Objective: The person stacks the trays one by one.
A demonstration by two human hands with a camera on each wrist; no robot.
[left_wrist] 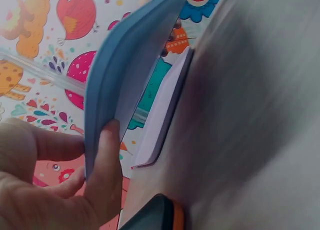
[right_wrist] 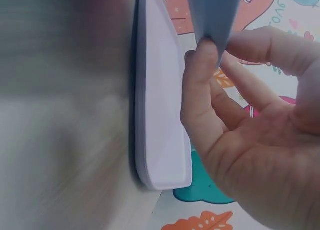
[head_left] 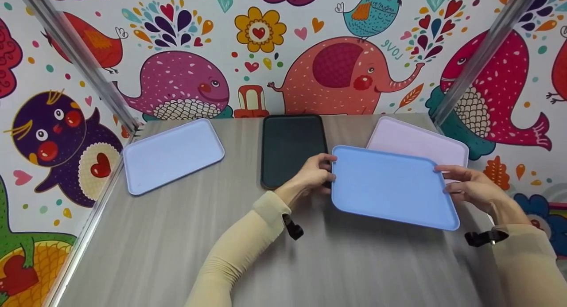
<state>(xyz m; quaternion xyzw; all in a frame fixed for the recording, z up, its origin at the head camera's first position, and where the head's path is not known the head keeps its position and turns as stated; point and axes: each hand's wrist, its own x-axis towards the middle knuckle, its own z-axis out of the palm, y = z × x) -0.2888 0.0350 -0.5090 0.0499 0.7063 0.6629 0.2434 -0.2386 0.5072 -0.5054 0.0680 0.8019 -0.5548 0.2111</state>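
Observation:
A blue rectangular tray [head_left: 392,187] is held above the table between both hands, its shadow falling on the tabletop below. At its left edge, my left hand [head_left: 315,174] pinches the rim, thumb and fingers on opposite faces in the left wrist view. My right hand [head_left: 476,189] grips the right edge; the right wrist view shows the blue tray [right_wrist: 214,15] between thumb and fingers. Behind and partly under it in the head view lies a pale pink tray [head_left: 416,141], flat on the table, its near part hidden by the blue one.
A dark green-black tray [head_left: 292,147] lies by the back edge, close to the left hand. At the back left sits a pale lavender-blue tray [head_left: 175,156], set at an angle. Cartoon-printed walls with metal corner posts [head_left: 469,63] enclose the grey wood-grain table [head_left: 155,245].

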